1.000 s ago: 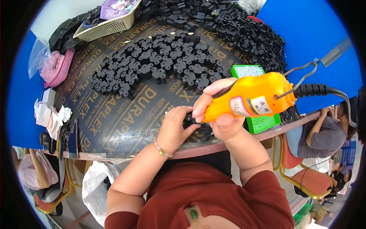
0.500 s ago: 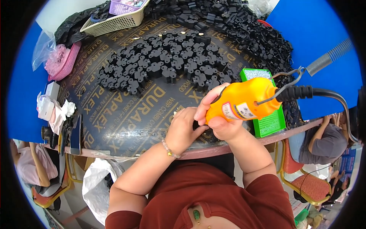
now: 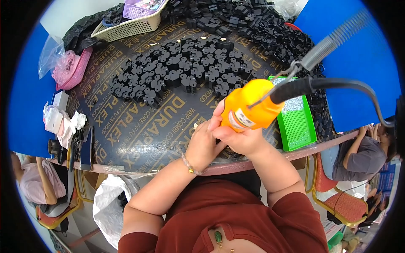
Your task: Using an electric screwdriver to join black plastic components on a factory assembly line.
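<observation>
My right hand (image 3: 241, 137) is wrapped round an orange electric screwdriver (image 3: 249, 105), which hangs from a coiled spring (image 3: 337, 40) and trails a black cable (image 3: 354, 84). The tool stands nearly upright above my left hand, its tip hidden below my fingers. Close against it, my left hand (image 3: 203, 141) has its fingers curled at the near edge of the table. What those fingers hold is covered by both hands. Beyond them, several black plastic parts (image 3: 181, 69) stand packed together on the dark printed tabletop (image 3: 139, 130).
A green tray (image 3: 297, 126) of small metallic pieces stands right of the screwdriver. Loose black parts (image 3: 253, 25) heap along the back and right. A beige basket (image 3: 126, 30), a pink basket (image 3: 78, 71) and a phone-like dark slab (image 3: 87, 147) lie left. People sit at both sides.
My right hand has tipped the screwdriver more upright, its cable end swinging left toward my left hand. The spring has stretched and swung up and left. My left hand stays nearly in place.
</observation>
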Demonstrator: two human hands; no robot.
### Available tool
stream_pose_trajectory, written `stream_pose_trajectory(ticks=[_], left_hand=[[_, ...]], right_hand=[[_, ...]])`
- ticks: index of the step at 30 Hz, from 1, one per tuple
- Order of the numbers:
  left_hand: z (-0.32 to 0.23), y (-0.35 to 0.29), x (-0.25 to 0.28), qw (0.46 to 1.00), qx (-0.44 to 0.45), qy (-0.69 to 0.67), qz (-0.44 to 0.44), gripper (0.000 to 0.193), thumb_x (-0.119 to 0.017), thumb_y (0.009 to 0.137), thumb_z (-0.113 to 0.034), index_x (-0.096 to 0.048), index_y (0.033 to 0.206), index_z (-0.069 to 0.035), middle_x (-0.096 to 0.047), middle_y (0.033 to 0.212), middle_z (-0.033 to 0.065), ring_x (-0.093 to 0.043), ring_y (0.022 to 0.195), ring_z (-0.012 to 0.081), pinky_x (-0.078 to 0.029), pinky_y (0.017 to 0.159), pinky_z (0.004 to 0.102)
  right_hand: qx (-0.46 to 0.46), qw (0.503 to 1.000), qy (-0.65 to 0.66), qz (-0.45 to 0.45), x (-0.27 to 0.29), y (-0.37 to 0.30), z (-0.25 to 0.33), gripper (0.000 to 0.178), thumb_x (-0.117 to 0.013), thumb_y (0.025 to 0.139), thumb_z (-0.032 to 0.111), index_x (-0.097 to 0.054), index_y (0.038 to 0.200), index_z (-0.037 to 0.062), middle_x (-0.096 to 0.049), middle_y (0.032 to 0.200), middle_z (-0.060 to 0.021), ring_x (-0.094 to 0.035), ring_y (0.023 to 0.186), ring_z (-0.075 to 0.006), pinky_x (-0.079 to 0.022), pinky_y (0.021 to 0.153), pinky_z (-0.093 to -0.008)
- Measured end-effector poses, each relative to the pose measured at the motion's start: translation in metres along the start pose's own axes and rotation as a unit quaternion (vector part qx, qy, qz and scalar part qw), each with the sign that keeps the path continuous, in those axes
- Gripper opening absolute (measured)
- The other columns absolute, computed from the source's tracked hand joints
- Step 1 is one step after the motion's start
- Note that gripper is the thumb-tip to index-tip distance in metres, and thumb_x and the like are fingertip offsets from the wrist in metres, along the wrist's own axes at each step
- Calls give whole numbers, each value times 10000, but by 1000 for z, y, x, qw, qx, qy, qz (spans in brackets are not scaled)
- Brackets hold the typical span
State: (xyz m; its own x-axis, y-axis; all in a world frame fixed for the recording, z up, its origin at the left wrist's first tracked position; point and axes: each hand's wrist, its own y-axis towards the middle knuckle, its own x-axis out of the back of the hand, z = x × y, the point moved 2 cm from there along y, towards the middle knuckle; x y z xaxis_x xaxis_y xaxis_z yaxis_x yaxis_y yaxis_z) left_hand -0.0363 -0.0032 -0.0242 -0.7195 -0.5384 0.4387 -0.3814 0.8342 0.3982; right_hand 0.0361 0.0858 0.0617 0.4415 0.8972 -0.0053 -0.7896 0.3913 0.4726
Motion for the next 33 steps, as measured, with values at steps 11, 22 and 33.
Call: stream_pose_trajectory(ticks=[11,22,33], left_hand=[[-10,2,2,1000,-3,13,-27,493,-728,671,-50,-504,1109,-24,-587,960,164,-569,905,369,-467,771,412],[-17,58,64,892,-60,446,-39,547,-551,736,-47,-493,1279,-72,-372,1420,172,-282,1350,353,-234,1085,521],[-44,25,70,907,82,380,163,338,-700,682,-79,-576,996,-75,-522,967,117,-563,918,301,-469,828,403]], right_hand=[[59,997,-38,-41,1,-7,-9,467,-759,787,241,-490,1066,-18,-605,792,-64,-612,731,-139,-499,657,-247],[150,971,-31,-185,84,-21,61,674,-609,824,561,-440,1168,7,-589,696,-110,-537,512,-161,-480,510,-288],[92,910,-164,-369,204,-104,63,382,-630,887,272,-481,1071,-27,-599,683,-70,-549,553,-118,-450,549,-228]])
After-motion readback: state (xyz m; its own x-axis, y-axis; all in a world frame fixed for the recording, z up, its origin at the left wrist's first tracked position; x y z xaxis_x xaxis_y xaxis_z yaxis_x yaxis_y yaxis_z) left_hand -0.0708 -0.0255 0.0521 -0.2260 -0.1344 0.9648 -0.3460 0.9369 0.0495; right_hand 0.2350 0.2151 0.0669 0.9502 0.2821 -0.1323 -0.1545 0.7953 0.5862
